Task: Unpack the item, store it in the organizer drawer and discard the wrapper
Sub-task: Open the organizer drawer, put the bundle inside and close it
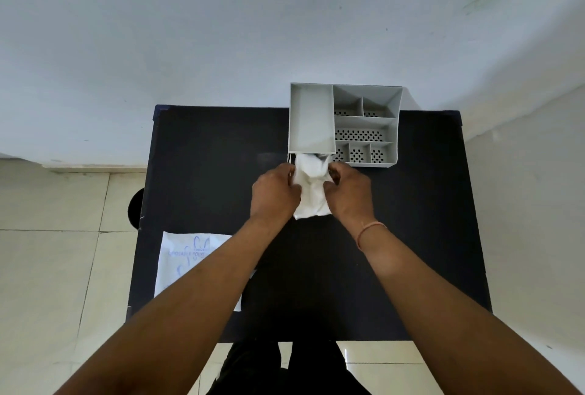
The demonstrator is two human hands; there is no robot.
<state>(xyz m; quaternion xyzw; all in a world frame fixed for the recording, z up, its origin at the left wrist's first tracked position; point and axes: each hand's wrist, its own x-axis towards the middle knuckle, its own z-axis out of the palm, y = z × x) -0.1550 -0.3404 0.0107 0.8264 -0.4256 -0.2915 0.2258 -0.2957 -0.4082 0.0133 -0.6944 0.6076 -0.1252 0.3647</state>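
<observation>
White cloth item (311,187) bunched between both hands' grip at drawer (292,157) mouth.

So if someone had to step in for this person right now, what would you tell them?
Left hand and right hand: both grip the white item, bunched at the front of the grey organizer, by its drawer opening.
Wrapper: flat on the black table, under the left forearm.
Done: item unpacked.
Left: finish tucking it into the drawer, then discard the wrapper.
</observation>
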